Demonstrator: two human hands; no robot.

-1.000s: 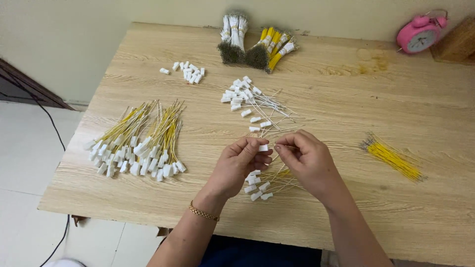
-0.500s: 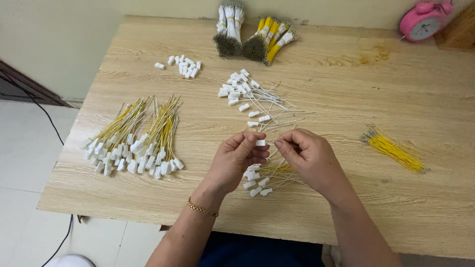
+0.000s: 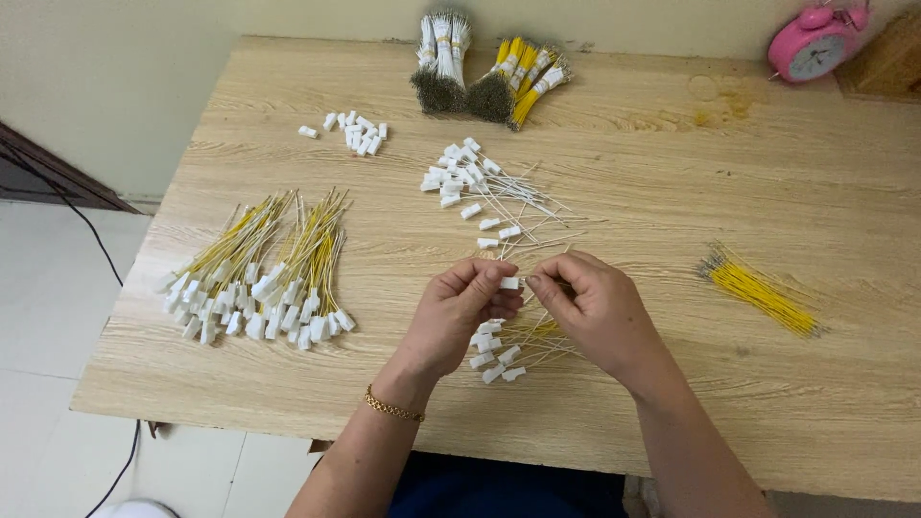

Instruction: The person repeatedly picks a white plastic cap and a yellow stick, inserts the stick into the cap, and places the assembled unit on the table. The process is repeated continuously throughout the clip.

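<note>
Left hand (image 3: pixel 459 307) and right hand (image 3: pixel 593 309) met above the near middle of the wooden counter (image 3: pixel 672 192), fingertips of both pinched on one small white connector (image 3: pixel 508 283); whether a wire ran into it was hard to make out. A small heap of finished pieces (image 3: pixel 504 347) lay directly beneath the hands. Wired connectors (image 3: pixel 264 278) sat well left, loose yellow wires (image 3: pixel 763 293) well right, white-wired pieces (image 3: pixel 475 182) just beyond

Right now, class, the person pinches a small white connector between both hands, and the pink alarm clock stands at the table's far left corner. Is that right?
Not quite. The head view shows the pink alarm clock at the table's far right corner. The small white connector is indeed pinched between the left hand and right hand.
</note>
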